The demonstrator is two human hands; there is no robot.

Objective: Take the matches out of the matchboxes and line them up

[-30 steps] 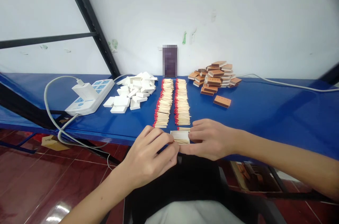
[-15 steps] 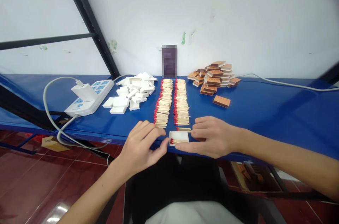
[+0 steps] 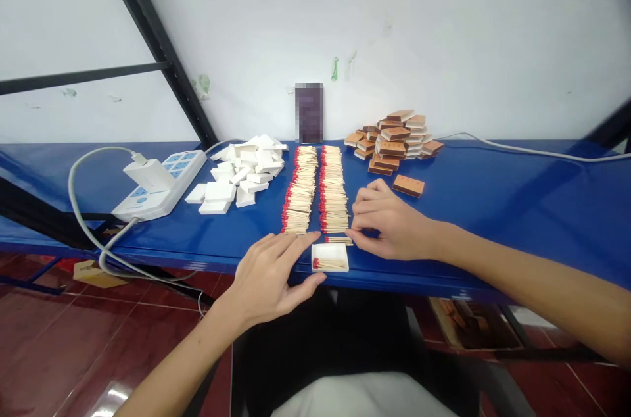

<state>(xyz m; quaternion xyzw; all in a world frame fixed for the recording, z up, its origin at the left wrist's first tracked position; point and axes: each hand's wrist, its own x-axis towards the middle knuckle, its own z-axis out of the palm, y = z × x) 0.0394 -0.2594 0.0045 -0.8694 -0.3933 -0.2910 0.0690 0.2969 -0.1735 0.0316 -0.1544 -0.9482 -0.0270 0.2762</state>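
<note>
A white matchbox tray (image 3: 339, 251) with several red-headed matches (image 3: 329, 264) in it lies at the table's front edge. My left hand (image 3: 283, 272) is around its left end, thumb and index finger apart, with nothing gripped. My right hand (image 3: 387, 223) is beside the matches, fingers curled; its thumb and index fingertips are at the right ends of a small group of matches (image 3: 339, 241) just behind the tray. Whether it pinches any is too small to tell. Two long rows of matches, a left row (image 3: 300, 190) and a right row (image 3: 334, 190), stretch back behind.
White empty trays (image 3: 246, 167) are heaped at left, near a power strip (image 3: 165, 187) with a plug and cable. Brown matchbox sleeves (image 3: 394, 141) are piled at right, one sleeve (image 3: 409, 185) apart in front. A pixelated dark object (image 3: 309, 114) leans on the wall.
My right hand has moved off the tray, back to the small match group, its fingers curling in. My left thumb and index finger have spread around the tray's left end. The view has shifted slightly.
</note>
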